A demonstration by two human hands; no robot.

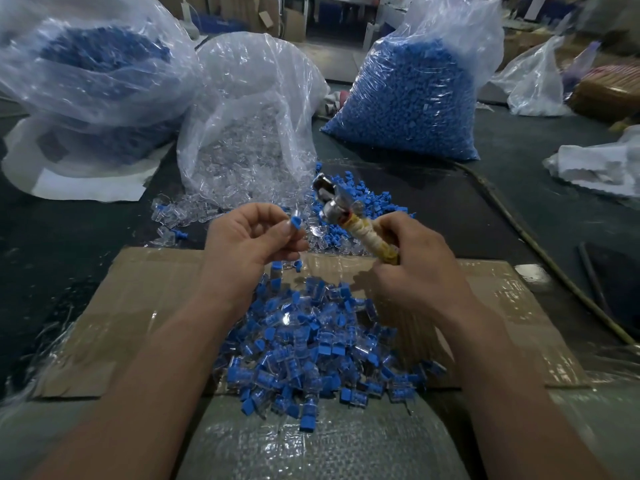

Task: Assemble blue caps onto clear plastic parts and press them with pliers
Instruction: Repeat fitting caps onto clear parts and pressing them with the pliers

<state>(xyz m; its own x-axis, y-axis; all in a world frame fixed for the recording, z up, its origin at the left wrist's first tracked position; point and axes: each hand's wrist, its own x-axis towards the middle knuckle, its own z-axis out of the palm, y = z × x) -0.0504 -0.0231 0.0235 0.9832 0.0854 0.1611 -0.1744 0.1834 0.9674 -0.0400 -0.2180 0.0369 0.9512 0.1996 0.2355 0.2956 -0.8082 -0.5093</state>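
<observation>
My left hand (249, 237) pinches a small clear plastic part with a blue cap (296, 222) on it, held up at centre. My right hand (412, 261) grips the taped yellow handles of metal pliers (341, 207), whose jaws point up and left, just right of the capped part and apart from it. A pile of assembled blue-and-clear pieces (311, 344) lies on the cardboard sheet (149, 306) below both hands. Loose blue caps (367, 197) and loose clear parts (180, 213) are scattered on the table beyond my hands.
Three big plastic bags stand at the back: blue pieces at left (100, 74), clear parts in the middle (249, 133), blue caps at right (415, 95). A thin cable (540, 247) runs diagonally at right. White crumpled plastic (599, 164) lies far right.
</observation>
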